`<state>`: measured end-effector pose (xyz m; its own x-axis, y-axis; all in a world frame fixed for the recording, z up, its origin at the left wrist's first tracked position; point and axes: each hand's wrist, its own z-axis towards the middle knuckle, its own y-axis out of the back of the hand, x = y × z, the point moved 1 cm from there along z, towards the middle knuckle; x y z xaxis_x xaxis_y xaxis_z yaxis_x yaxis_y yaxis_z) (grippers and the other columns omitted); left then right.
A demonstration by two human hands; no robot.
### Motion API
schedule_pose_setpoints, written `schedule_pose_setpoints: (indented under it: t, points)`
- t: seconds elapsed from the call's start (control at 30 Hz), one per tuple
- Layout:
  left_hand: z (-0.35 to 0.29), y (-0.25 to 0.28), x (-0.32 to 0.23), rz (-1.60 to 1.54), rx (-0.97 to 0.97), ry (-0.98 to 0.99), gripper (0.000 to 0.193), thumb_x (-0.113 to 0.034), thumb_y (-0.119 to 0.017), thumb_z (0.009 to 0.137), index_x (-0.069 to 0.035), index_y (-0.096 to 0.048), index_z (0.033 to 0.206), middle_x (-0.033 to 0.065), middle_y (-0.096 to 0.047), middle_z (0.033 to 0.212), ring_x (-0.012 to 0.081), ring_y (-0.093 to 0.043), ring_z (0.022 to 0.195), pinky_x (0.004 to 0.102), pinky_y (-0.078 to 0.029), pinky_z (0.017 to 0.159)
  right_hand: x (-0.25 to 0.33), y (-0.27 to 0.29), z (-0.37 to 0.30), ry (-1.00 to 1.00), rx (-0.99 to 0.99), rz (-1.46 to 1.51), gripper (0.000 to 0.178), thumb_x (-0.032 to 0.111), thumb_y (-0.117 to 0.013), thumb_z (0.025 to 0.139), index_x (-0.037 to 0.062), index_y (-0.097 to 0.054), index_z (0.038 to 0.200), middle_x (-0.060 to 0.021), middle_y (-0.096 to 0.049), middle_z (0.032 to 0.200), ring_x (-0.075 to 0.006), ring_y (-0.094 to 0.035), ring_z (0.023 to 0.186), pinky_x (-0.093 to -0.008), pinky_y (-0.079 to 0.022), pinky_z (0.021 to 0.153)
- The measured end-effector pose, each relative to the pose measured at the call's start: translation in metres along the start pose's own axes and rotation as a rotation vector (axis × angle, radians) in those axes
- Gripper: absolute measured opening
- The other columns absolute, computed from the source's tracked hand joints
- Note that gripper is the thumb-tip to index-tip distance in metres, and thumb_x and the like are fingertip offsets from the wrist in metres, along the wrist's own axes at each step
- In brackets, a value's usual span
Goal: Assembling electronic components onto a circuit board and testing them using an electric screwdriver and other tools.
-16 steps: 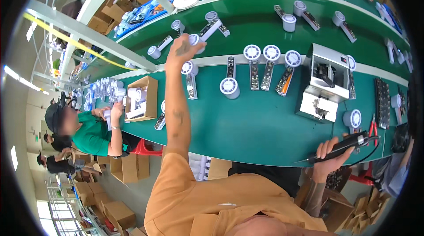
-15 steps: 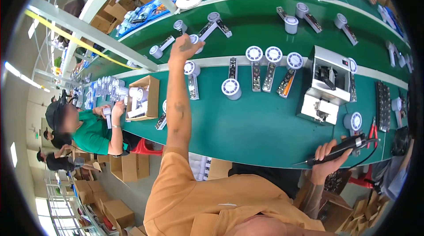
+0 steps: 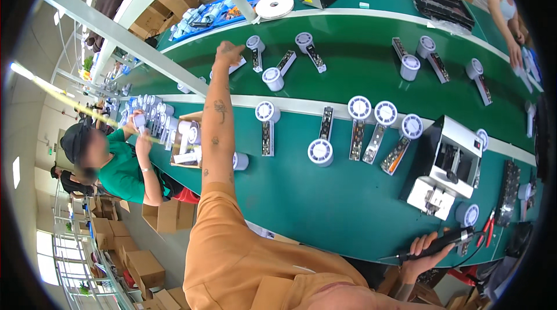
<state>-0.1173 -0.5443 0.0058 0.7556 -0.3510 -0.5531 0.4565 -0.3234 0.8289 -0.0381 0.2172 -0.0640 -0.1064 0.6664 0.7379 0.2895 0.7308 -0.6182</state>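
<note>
White unit [image 3: 237, 67] lay on the green back strip [image 3: 360, 72], just beside the left hand [image 3: 230, 53]. Fingers there partly hidden; grip could not be told. Right hand [image 3: 426, 261] was wrapped round a black powered driver [image 3: 447, 241], tip leftward over the bench [image 3: 313, 211]. Good reaching, I judged, meant forearm [image 3: 219, 118] clear of the round-headed unit [image 3: 240, 161] near it, driver tip kept low and away.

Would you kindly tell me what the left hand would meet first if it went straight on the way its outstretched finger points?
Probably the pale round-headed unit just to its right on the green surface; how high the left hand is remains unclear, so it might pass over.
</note>
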Motion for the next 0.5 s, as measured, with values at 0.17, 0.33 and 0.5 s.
schedule_pose_setpoints:
  t: [0.17,0.33,0.5]
  points:
    - [0.019,-0.049,0.019,-0.226,0.248,0.127,0.036,-0.031,-0.084,0.080,0.001,-0.070,0.085,0.0106,-0.070,0.078,0.0199,-0.068,0.063,0.0346,-0.060,0.055,-0.003,0.006,0.000,0.062,0.045,-0.008,0.049,0.049,-0.032,0.108,0.0089,-0.040,0.135,-0.0015,-0.038,0.067,-0.0081,-0.033,0.040,-0.0214,-0.030,0.034]
    - [0.009,-0.064,0.019,-0.377,0.320,0.129,0.033,-0.032,-0.085,0.080,-0.004,-0.070,0.085,0.0021,-0.065,0.075,0.0138,-0.061,0.063,0.0276,-0.053,0.057,-0.003,0.008,-0.002,0.070,0.003,-0.005,0.050,0.049,-0.033,0.107,0.0084,-0.040,0.135,-0.0016,-0.038,0.067,-0.0083,-0.033,0.040,-0.0216,-0.030,0.034]
    - [-0.052,-0.029,-0.008,-0.580,0.315,-0.040,0.036,-0.030,-0.082,0.083,-0.001,-0.066,0.099,0.0029,-0.066,0.088,0.0108,-0.063,0.078,0.0249,-0.054,0.069,0.000,0.016,-0.001,0.022,0.036,0.005,0.053,0.053,-0.033,0.106,0.0110,-0.038,0.139,-0.0020,-0.042,0.068,-0.0095,-0.034,0.041,-0.0240,-0.032,0.034]
